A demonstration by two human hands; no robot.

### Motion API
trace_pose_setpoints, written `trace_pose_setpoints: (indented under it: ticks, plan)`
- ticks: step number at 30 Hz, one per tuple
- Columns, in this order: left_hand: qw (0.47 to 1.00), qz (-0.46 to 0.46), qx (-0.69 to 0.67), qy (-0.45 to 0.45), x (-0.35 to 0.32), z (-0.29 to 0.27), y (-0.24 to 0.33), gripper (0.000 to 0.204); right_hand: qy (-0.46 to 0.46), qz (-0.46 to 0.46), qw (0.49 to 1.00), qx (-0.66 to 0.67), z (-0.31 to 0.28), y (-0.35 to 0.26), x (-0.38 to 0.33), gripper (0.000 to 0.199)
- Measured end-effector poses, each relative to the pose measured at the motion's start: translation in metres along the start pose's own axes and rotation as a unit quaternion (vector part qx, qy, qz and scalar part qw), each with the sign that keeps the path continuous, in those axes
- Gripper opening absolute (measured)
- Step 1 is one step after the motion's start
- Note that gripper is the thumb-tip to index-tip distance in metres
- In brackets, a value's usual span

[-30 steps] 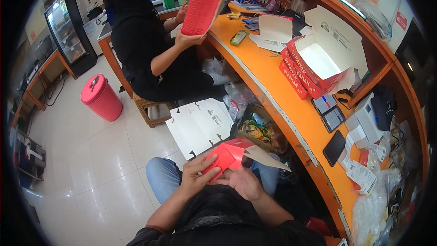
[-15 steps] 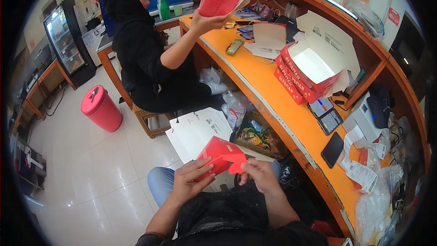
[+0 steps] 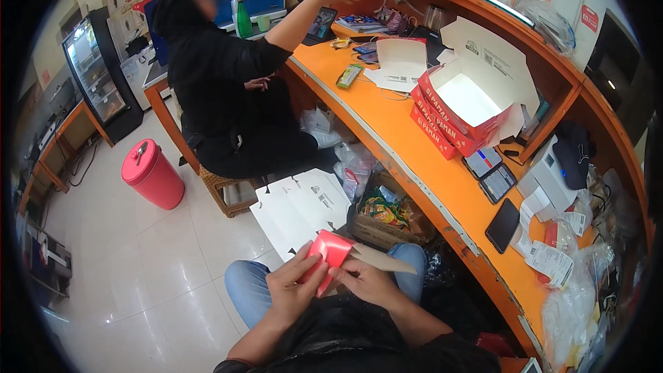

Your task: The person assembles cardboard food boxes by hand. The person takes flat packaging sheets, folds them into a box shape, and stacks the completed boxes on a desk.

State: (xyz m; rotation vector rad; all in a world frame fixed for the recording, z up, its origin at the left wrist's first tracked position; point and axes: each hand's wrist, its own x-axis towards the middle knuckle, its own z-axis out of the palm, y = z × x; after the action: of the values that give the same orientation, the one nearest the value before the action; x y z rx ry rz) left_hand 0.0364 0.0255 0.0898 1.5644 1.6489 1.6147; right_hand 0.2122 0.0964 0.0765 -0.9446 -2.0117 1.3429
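Floor, left: open tiles (image 3: 138, 262), broken only by a pink lidded bin (image 3: 153, 174).
Ahead of the knees: flat white carton blanks (image 3: 300, 207) block the way.
Right: orange counter (image 3: 387, 121) crowded with stacked red boxes (image 3: 459, 114).
Under the counter: snack crate (image 3: 383, 217) fills the gap.
Far ahead: seated co-worker (image 3: 221, 90).

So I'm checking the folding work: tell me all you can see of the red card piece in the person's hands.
The red card piece looks like thin glossy cardboard, red outside and plain brown inside, partly folded. A brown flap points right. It sits over the lap, with the left hand on its left side and the right hand beneath the flap.
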Motion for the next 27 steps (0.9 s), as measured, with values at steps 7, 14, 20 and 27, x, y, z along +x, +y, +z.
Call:
trace_pose_setpoints:
  ticks: [7,14,20,27]
  plan:
    - [0.924,-0.238,-0.281,0.099,0.022,-0.023,-0.032,0.029,-0.097,-0.233,0.935,-0.250,-0.035,-0.029,-0.002,0.041]
    - [0.885,-0.263,-0.361,0.133,0.034,-0.050,-0.052,0.029,0.065,-0.283,0.910,-0.297,-0.044,-0.021,-0.004,0.053]
    - [0.866,-0.274,-0.394,0.141,0.035,-0.043,-0.048,0.031,0.213,-0.102,0.948,0.213,-0.014,-0.001,-0.005,0.099]
    - [0.882,-0.266,-0.376,0.100,0.032,-0.040,-0.048,0.030,0.084,0.026,0.900,0.427,-0.022,0.003,-0.001,0.067]
